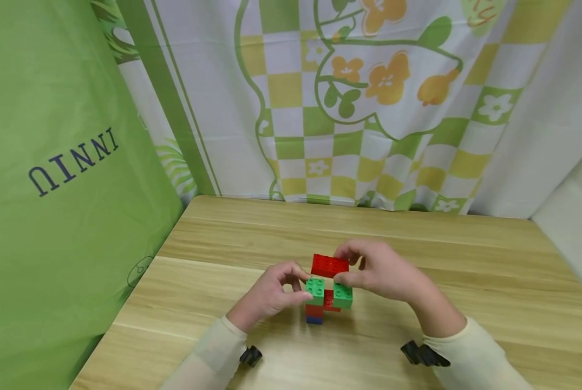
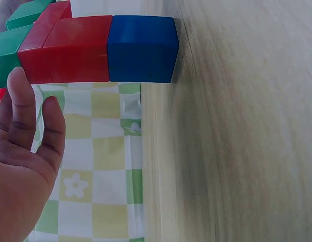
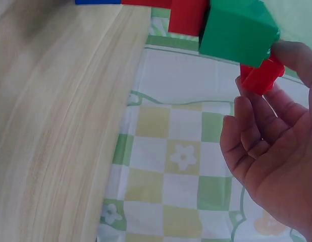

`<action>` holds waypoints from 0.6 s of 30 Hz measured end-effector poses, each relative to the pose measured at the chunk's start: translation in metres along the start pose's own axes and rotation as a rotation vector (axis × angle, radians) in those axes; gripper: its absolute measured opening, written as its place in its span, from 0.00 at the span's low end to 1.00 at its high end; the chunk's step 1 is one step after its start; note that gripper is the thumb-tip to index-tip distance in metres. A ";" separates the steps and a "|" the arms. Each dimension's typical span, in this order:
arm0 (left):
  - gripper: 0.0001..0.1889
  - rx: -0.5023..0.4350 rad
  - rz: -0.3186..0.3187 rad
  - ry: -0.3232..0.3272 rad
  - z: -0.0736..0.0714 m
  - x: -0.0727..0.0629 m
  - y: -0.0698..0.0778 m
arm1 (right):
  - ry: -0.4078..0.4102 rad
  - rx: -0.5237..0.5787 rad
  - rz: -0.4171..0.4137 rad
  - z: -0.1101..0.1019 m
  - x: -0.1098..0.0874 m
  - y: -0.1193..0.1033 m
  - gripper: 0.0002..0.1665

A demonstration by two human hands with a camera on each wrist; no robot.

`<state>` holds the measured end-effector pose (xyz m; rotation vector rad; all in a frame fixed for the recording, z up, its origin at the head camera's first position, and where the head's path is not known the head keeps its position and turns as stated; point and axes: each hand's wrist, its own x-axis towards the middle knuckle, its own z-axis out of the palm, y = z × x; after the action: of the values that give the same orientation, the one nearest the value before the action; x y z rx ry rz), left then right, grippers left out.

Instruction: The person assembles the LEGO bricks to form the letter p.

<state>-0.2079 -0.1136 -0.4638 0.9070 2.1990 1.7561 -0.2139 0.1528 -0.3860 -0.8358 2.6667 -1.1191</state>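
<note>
A small tower of toy building bricks stands on the table, with a blue brick (image 2: 143, 49) at its foot and a red brick (image 2: 78, 49) on top of that. Above these a wider red brick (image 1: 328, 300) bridges across, carrying a left green brick (image 1: 315, 297) and a right green brick (image 1: 342, 299). My left hand (image 1: 275, 290) pinches the left green brick from the side, steadying the tower. Thumb and fingers of my right hand (image 1: 387, 269) hold a loose red brick (image 1: 329, 265) by its right end, just behind and above the green ones.
The wooden table (image 1: 213, 303) spreads around the tower. A patterned curtain (image 1: 291, 179) hangs along its back edge, and a green cloth (image 1: 76, 233) hangs along the left side. Black straps (image 1: 424, 355) show at both wrists.
</note>
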 end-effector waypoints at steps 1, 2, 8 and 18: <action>0.10 0.000 -0.005 0.000 0.000 0.000 0.000 | -0.006 0.001 0.004 0.000 -0.002 -0.002 0.15; 0.10 -0.001 -0.006 0.000 0.000 0.000 0.000 | -0.010 0.005 0.012 0.000 -0.004 -0.004 0.15; 0.11 0.013 0.011 0.014 0.000 0.000 -0.001 | -0.018 -0.016 0.021 0.003 -0.010 -0.011 0.15; 0.12 0.021 0.018 0.043 0.002 0.000 -0.001 | -0.016 -0.102 -0.040 0.009 -0.014 -0.023 0.14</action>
<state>-0.2075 -0.1118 -0.4656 0.9048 2.2462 1.7805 -0.1886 0.1414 -0.3779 -0.9143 2.7254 -0.9880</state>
